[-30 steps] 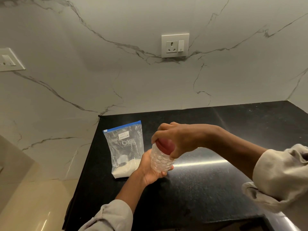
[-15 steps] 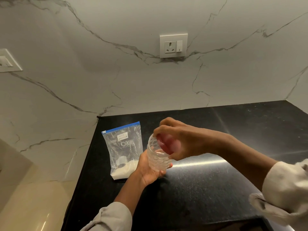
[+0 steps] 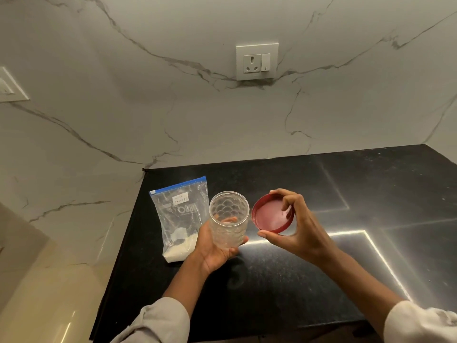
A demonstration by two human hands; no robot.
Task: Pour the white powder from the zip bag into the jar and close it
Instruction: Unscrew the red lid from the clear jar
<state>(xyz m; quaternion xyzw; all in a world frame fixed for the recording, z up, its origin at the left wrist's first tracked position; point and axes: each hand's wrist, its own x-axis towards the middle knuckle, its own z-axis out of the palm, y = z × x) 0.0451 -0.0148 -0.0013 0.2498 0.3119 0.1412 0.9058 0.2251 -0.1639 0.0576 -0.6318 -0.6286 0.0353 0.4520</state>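
- Black stone countertop (image 3: 284, 280) fills the lower part of the head view, with bright strips of reflected light running across its right half.
- Nearest the camera, two pale rolled sleeves (image 3: 158, 323) show at the bottom edge, one on each forearm.
- Left hand (image 3: 215, 248) is curled round the lower part of the clear jar (image 3: 228, 219), fingers wrapped behind it and showing through the plastic, thumb tip at the jar's right side.
- That jar has a dimpled, honeycomb-like wall; it is held above the counter, tilted with its open mouth toward the camera, and no powder shows inside.
- Right hand (image 3: 296, 229) grips the red lid (image 3: 273, 214) by its rim, thumb underneath and fingers over the top edge, with one finger crossing the hollow face.
- This lid is off the jar and just to its right, apart from it, its inner side turned toward the camera.
- Behind and left of the jar, the zip bag (image 3: 181, 216) lies on the counter with its blue seal strip at the far end and a small handwritten label near the top.
- White powder (image 3: 180, 250) sits gathered in the bag's near bottom corner; whether the seal is shut cannot be told.
- Farthest back, the white marble wall (image 3: 173, 107) with grey veins carries a socket plate (image 3: 257, 61), and a second plate (image 3: 10, 87) sits at the far left.
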